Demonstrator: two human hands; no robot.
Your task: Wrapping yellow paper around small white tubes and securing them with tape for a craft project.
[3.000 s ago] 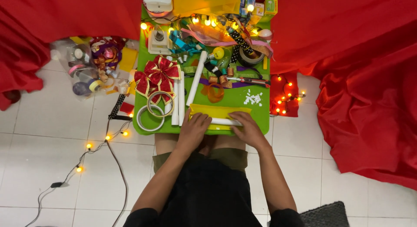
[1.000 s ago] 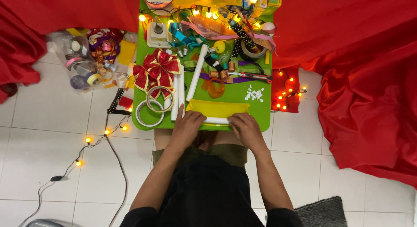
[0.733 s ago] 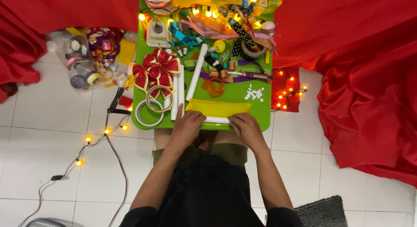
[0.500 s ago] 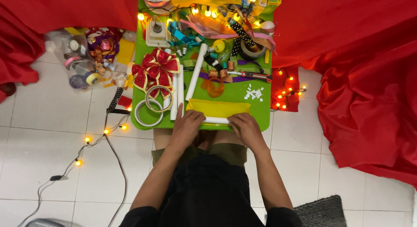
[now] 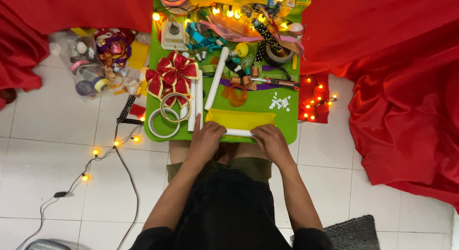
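Fingers [image 5: 216, 130] on white tube [image 5: 237, 133], yellow sheet [image 5: 240, 119]

Just beyond the left hand lie two tape rings [image 5: 165, 117] and a red-and-gold bow [image 5: 173, 77] on the green table [image 5: 287, 125]. Farther out, ribbons and glowing bulbs crowd the tabletop. Red cloth [image 5: 406, 111] spreads right of the right hand; a string of lights [image 5: 114, 144] trails left across the white tiles.

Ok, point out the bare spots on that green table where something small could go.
Bare green shows between the yellow sheet, the orange ribbon loop and the white paper scraps, plus the table's near right corner. The far half is crowded with ribbons, bulbs and tape rolls.
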